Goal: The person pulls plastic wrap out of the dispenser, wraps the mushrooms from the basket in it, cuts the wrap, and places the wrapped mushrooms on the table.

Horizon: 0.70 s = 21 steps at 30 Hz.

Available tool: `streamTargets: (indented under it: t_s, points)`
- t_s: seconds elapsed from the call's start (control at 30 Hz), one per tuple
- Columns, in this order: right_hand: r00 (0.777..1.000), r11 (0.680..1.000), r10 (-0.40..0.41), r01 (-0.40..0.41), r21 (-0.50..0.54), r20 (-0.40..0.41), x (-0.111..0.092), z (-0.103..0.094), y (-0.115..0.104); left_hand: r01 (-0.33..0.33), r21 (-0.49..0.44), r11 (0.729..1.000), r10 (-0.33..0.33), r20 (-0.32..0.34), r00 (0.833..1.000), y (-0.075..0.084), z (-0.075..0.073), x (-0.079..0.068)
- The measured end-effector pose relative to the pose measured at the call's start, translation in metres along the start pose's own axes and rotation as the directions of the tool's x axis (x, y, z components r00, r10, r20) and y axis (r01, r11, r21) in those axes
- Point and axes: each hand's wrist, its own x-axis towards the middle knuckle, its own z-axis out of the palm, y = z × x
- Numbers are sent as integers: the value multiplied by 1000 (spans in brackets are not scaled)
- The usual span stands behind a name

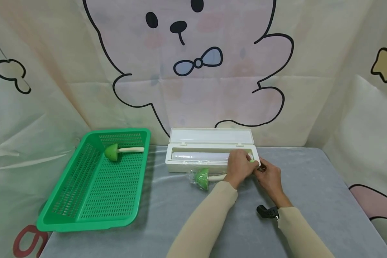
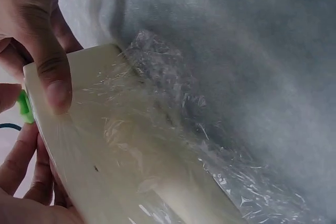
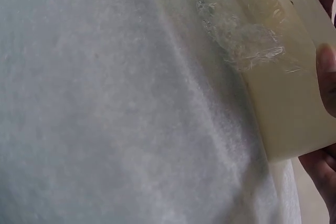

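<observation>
A white cling film dispenser [image 1: 184, 167] stands with its lid [image 1: 211, 136] raised, a film roll [image 1: 198, 156] inside. My left hand [image 1: 239, 167] pinches a small green slide cutter [image 2: 24, 107] on the dispenser's rim near its right end. Around that end curls my right hand [image 1: 269, 177], its thumb [image 2: 52, 77] pressed on the front wall and its fingers behind. Clear cling film [image 2: 173, 87] hangs down the front onto the table. Under film before the dispenser lies a green-capped toy mushroom [image 1: 202, 178], its stem partly hidden by my left hand.
A green perforated basket [image 1: 138, 200] stands at the left of the grey cloth-covered table [image 1: 187, 215]. Inside it lies another green-capped toy mushroom [image 1: 112, 152]. A printed curtain [image 1: 142, 86] hangs close behind the dispenser. A black strap [image 1: 267, 211] is on my right wrist.
</observation>
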Motion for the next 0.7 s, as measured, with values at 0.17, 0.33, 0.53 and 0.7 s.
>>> streamTargets:
  t_s: [0.17, 0.33, 0.53, 0.7]
  points:
    - [1000, 1000, 3, -3, -5, 1, 0, -1, 0, -9, -12, 1000, 9, -5, 1000, -2, 1, -1]
    - [1000, 1000, -13, 13, -15, -11, 1, -2, -2, -34, 95, 995, 37, -37, 999, -4, 4, -5]
    - [1000, 1000, -20, 20, 5, -4, 1, -2, -3, -41, 221, 974, 46, -15, 999, -3, 5, -7]
    - [1000, 1000, -16, 16, 17, -9, 1, -1, -3, -43, 256, 966, 31, 54, 998, 0, 3, -4]
